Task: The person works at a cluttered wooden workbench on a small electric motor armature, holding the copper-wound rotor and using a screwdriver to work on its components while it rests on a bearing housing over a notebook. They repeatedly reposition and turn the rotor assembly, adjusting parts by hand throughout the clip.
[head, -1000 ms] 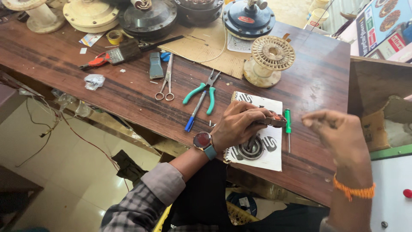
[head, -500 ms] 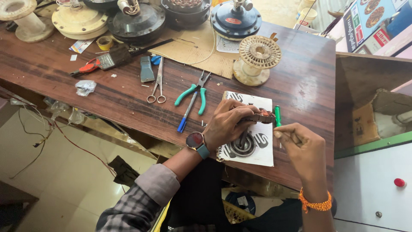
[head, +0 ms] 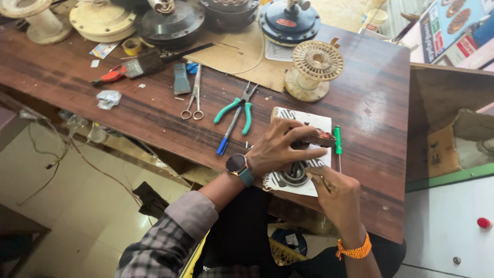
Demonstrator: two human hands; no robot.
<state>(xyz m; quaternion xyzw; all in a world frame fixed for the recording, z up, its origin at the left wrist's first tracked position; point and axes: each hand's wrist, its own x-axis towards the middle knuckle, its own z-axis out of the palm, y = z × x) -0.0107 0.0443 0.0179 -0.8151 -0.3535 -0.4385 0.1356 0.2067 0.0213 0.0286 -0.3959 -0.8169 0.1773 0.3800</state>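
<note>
Left hand (head: 280,146), wearing a wristwatch, presses down on a small brown wound part (head: 320,138), fingers closed around it, above a white printed sheet (head: 319,123) on the wooden desk (head: 370,98). Right hand (head: 337,193), with an orange wristband, pinches something thin near a round metal part (head: 294,174) on the same sheet; what it pinches is too small to tell. Just beside lie a green screwdriver (head: 337,140), green-handled pliers (head: 237,106) and scissors (head: 194,98).

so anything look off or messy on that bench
Mostly a cluttered workbench. A crumpled scrap of paper lies near the front edge, and the torn cardboard sheet under the blue motor housing has ragged edges. Small bits of debris lie scattered around the scissors.
</note>
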